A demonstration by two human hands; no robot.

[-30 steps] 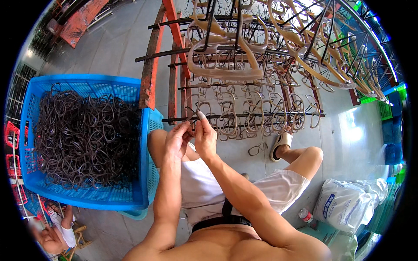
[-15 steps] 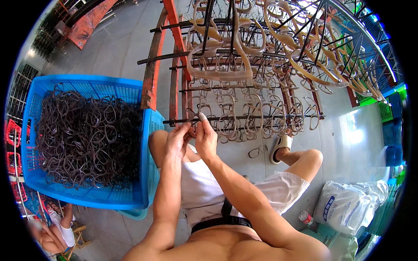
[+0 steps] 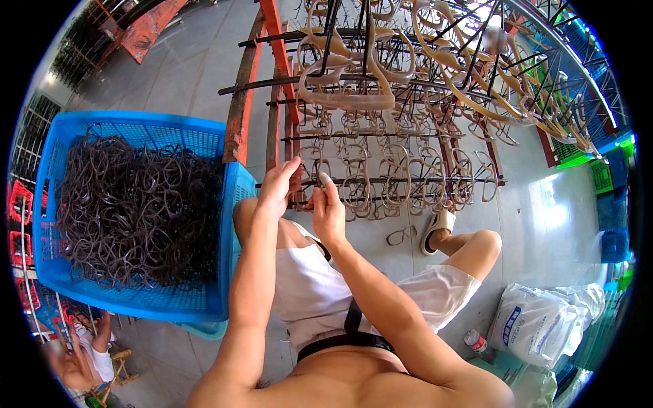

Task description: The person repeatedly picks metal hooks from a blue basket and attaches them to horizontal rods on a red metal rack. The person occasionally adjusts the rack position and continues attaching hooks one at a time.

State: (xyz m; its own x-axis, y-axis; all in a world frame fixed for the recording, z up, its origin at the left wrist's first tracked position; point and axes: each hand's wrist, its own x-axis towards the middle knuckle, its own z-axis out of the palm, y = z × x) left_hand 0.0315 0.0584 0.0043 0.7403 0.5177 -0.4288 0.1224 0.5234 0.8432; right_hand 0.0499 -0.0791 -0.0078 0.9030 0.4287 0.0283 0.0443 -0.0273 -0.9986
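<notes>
My left hand (image 3: 276, 189) and my right hand (image 3: 328, 214) are raised at the left end of a black rod (image 3: 500, 183). Between their fingers is a brownish eyeglass frame (image 3: 315, 168), partly hidden by the hands. My right hand pinches it, with a pale covering on one fingertip. My left fingers close at its other side, their tips mostly out of sight. Farther right along the rod hang several greyish, translucent eyeglass frames (image 3: 356, 182). To my left, a blue plastic basket (image 3: 132, 307) holds a heap of dark eyeglass frames (image 3: 139, 211).
An orange metal rack (image 3: 239, 129) carries more rods of frames, with large ones (image 3: 347, 102) close overhead. One loose frame (image 3: 401, 236) lies on the floor near my sandal (image 3: 439, 230). White plastic bags (image 3: 544, 326) and a bottle (image 3: 476, 340) are at right. Another person (image 3: 88, 350) sits lower left.
My hands have moved apart; the left has turned and risen a little. The eyeglass frame between them shows more clearly. The whole view has shifted slightly.
</notes>
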